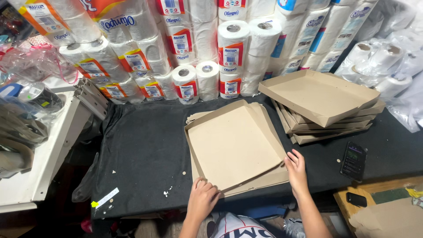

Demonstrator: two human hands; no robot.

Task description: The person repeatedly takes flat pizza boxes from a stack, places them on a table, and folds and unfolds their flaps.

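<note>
A flat brown cardboard box tray (pixel 233 143) with raised edges lies on a pile of flat cardboard sheets (pixel 260 178) on the black cloth-covered table (pixel 145 150). My left hand (pixel 202 198) presses on the tray's near left corner, fingers curled over its edge. My right hand (pixel 296 169) rests on the near right corner, fingers spread on the cardboard. A stack of folded cardboard trays (pixel 324 103) sits to the right, behind my right hand.
Wrapped packs of toilet paper rolls (pixel 189 48) are piled along the back. A dark phone (pixel 353 161) lies right of the tray; another phone (pixel 356 199) rests on a wooden surface. A white table (pixel 39 158) with clutter stands at left.
</note>
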